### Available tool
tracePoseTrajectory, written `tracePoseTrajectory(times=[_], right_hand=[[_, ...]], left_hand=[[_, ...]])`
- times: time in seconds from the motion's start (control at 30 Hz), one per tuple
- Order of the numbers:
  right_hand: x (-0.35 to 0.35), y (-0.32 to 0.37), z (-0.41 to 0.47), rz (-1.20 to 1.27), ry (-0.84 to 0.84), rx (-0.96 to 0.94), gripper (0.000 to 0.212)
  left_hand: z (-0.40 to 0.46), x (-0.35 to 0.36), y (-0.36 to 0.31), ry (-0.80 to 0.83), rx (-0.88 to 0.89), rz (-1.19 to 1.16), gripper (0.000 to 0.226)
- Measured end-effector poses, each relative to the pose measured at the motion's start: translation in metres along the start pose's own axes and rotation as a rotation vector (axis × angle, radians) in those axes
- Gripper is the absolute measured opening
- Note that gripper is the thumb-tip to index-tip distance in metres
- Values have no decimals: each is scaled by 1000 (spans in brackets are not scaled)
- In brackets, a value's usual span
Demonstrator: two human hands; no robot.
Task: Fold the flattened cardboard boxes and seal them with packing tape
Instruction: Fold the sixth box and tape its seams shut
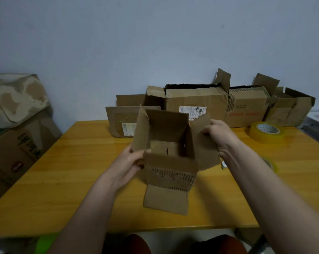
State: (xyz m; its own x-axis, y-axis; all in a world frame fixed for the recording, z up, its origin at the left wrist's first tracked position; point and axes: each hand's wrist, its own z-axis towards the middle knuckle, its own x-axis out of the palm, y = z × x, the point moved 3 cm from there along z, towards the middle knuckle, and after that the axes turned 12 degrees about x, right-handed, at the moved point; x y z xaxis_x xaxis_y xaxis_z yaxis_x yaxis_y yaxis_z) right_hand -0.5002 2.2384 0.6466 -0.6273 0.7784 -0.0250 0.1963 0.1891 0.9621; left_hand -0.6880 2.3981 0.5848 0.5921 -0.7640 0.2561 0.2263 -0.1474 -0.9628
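Our left hand (131, 158) grips the open cardboard box (168, 158) mid-surface (63, 171); our right hand (220, 133) pinches its right flap (203, 142). Packing tape roll (266, 132) lies right; flattened boxes (197, 101) line the wall behind.

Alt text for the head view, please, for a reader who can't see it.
Both hands hold an open small cardboard box upright on a yellow wooden table: the left hand grips its left wall, the right hand its right flap. More cardboard boxes line the wall; a packing tape roll lies at right.
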Motion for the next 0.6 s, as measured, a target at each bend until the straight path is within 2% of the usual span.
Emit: tracePoseTrajectory(times=[0.07,0.1,0.27,0.33,0.4,0.5,0.6], right_hand=[[-5,-5,3,9,-6,11,29],[-7,-6,4,8,-14,12,28],[-2,-6,16,-50,-1,20,28],[4,-3,22,-64,1,23,29],[8,-2,30,-84,-7,43,28],[4,-9,42,-112,-47,105,17],[-6,-25,49,-85,-71,200,12]], left_hand=[[-8,-17,12,170,-71,-184,85],[-9,-24,16,198,-92,-244,91],[1,-22,19,107,-81,-162,118],[7,-9,7,19,-38,-63,132],[15,2,-8,-97,32,80,123],[34,-1,-16,-319,157,350,84],[40,-10,-14,-420,230,601,84]])
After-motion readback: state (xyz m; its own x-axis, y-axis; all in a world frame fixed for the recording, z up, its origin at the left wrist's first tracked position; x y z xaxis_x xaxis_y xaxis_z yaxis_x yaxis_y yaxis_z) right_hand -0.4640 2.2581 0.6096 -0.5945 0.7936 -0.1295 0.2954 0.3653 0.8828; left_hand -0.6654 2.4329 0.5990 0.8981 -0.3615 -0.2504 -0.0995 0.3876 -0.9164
